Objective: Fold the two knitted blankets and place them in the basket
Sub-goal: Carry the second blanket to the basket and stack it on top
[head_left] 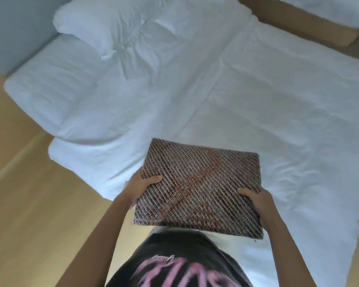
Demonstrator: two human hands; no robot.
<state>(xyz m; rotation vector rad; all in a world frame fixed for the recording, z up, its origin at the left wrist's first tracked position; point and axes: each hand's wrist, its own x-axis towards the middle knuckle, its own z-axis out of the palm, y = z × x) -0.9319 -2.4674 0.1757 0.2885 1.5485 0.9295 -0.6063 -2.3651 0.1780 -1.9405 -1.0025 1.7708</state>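
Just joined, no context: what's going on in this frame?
A person holds one folded knitted blanket in front of them. The left hand grips its left edge and the right hand its right edge, thumbs on top. Behind it is a bed with white bedding and a pillow. No basket or second blanket is in view.

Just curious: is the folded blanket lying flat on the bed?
No, the left hand and right hand hold the folded blanket up above the bed.
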